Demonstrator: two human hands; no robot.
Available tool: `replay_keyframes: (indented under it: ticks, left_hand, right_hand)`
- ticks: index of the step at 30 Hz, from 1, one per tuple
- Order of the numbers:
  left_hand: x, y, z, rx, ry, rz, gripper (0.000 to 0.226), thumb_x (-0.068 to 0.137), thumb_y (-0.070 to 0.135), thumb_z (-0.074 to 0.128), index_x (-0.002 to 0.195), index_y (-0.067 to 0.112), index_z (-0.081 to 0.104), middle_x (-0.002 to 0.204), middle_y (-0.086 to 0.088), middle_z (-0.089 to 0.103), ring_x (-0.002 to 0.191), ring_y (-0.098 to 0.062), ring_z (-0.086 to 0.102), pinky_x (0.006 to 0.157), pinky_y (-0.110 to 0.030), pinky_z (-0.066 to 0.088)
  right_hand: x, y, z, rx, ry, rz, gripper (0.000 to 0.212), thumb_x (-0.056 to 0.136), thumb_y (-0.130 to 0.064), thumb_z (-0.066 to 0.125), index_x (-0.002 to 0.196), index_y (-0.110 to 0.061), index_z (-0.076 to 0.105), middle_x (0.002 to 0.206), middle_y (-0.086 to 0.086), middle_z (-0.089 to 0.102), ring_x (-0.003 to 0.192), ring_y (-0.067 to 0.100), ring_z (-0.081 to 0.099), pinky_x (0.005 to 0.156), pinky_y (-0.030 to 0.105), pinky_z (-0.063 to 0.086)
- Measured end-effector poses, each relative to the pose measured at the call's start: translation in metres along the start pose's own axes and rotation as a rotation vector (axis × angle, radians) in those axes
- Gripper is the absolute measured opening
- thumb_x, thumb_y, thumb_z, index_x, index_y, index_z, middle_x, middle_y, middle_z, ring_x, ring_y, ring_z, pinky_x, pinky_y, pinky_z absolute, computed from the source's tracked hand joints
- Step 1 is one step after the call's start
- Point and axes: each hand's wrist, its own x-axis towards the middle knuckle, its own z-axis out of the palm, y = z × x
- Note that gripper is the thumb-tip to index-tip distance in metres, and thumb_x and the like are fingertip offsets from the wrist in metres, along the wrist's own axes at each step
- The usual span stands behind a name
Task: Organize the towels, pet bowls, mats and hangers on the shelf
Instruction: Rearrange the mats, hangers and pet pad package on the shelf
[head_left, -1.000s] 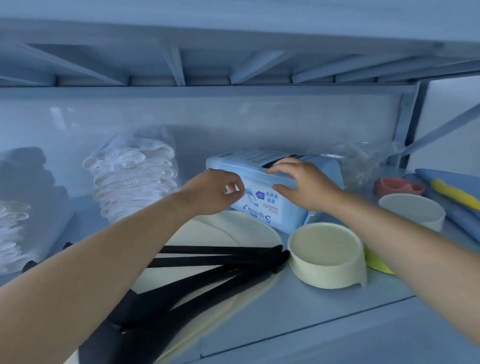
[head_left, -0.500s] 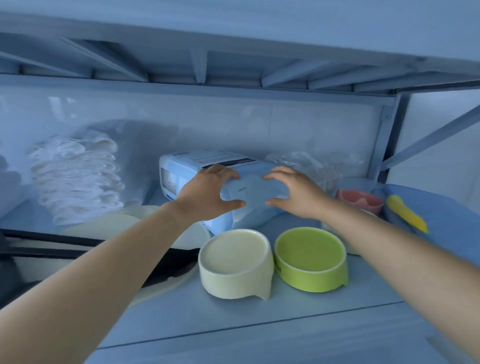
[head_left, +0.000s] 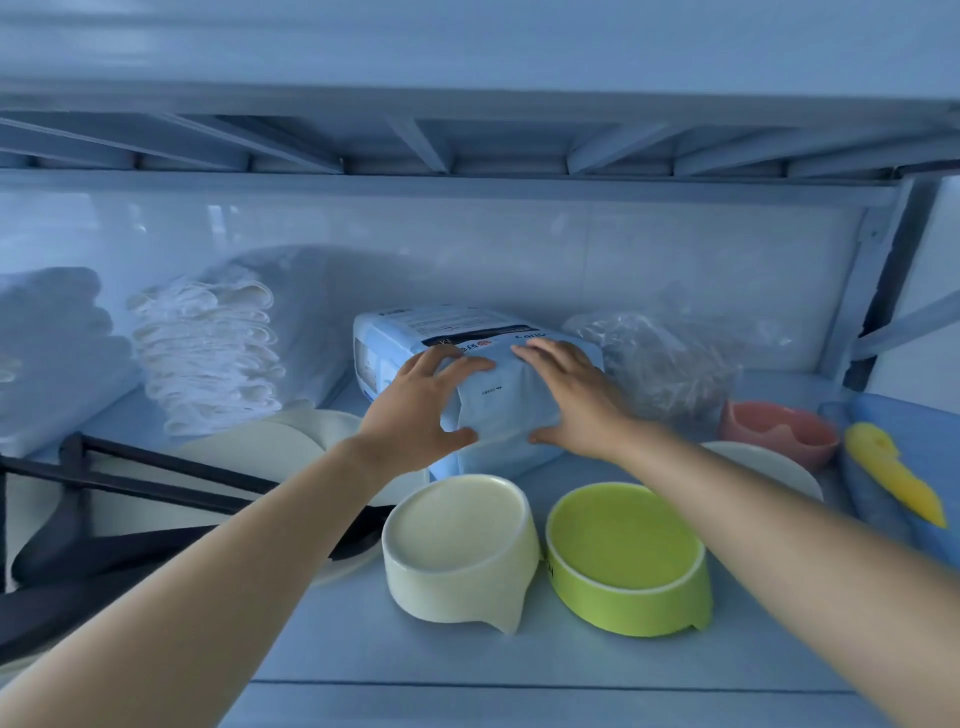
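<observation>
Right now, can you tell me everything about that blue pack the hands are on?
The blue pack is a soft, light-blue plastic-wrapped bundle with dark print on top. It lies on the shelf, one end towards the camera. The left hand and right hand grip that end, fingers on top, thumbs below. It sits behind the cream bowl, a clear plastic bag at its right.

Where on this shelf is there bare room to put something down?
Bare shelf runs along the front, before the cream bowl and green bowl. A gap lies between green bowl and blue pack. Hangers crowd the left, the pink bowl the right.
</observation>
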Motion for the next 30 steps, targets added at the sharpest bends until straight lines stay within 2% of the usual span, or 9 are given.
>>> replay_keyframes:
  ticks: [5, 12, 19, 22, 26, 30]
  left_hand:
    - [0.007, -0.001, 0.004, 0.01, -0.02, 0.009, 0.066, 0.077, 0.028, 0.073, 0.133, 0.038, 0.04, 0.147, 0.008, 0.033, 0.137, -0.014, 0.025, 0.106, -0.031, 0.032]
    - [0.017, -0.011, 0.007, -0.048, 0.053, 0.04, 0.048, 0.08, 0.016, 0.069, 0.124, 0.028, 0.054, 0.135, 0.009, 0.047, 0.129, -0.014, 0.037, 0.097, -0.017, 0.027]
    - [0.032, -0.034, 0.004, -0.151, -0.016, 0.014, 0.045, 0.082, 0.008, 0.067, 0.122, 0.024, 0.056, 0.137, 0.009, 0.045, 0.13, -0.009, 0.036, 0.094, -0.008, 0.022]
    - [0.034, -0.042, 0.003, -0.174, -0.036, 0.022, 0.046, 0.082, 0.007, 0.066, 0.124, 0.023, 0.055, 0.14, 0.009, 0.042, 0.133, -0.008, 0.033, 0.096, -0.007, 0.02]
    - [0.033, -0.045, 0.003, -0.09, -0.048, 0.084, 0.05, 0.084, 0.011, 0.065, 0.13, 0.023, 0.049, 0.141, 0.007, 0.039, 0.132, -0.012, 0.031, 0.096, -0.008, 0.019]
    - [0.033, -0.045, 0.002, 0.014, -0.06, 0.094, 0.061, 0.082, 0.018, 0.067, 0.136, 0.031, 0.041, 0.146, 0.004, 0.03, 0.134, -0.014, 0.029, 0.095, -0.012, 0.023]
  right_hand:
    - [0.002, 0.007, 0.006, -0.037, 0.013, -0.02, 0.111, 0.059, -0.038, 0.083, 0.146, -0.025, 0.016, 0.15, -0.002, 0.017, 0.137, 0.02, 0.016, 0.109, 0.04, 0.031]
    - [0.008, 0.013, 0.01, -0.043, 0.012, -0.033, 0.115, 0.062, -0.035, 0.083, 0.148, -0.03, 0.007, 0.151, -0.003, 0.016, 0.138, 0.018, 0.015, 0.11, 0.037, 0.03]
    - [0.016, 0.015, 0.009, 0.017, -0.004, -0.034, 0.114, 0.067, -0.028, 0.082, 0.147, -0.033, 0.0, 0.151, -0.006, 0.019, 0.137, 0.014, 0.018, 0.105, 0.033, 0.035]
    - [0.021, 0.014, 0.01, 0.028, -0.013, -0.04, 0.107, 0.07, -0.027, 0.08, 0.148, -0.028, 0.007, 0.151, -0.003, 0.022, 0.137, 0.015, 0.02, 0.108, 0.031, 0.031]
    - [0.027, 0.015, 0.012, 0.024, -0.012, -0.024, 0.088, 0.073, -0.028, 0.077, 0.145, -0.023, 0.027, 0.151, -0.004, 0.024, 0.138, 0.016, 0.021, 0.111, 0.031, 0.027]
    - [0.032, 0.009, 0.019, 0.146, 0.116, 0.053, 0.065, 0.075, -0.027, 0.075, 0.134, -0.024, 0.047, 0.142, -0.004, 0.039, 0.133, 0.016, 0.032, 0.107, 0.025, 0.027]
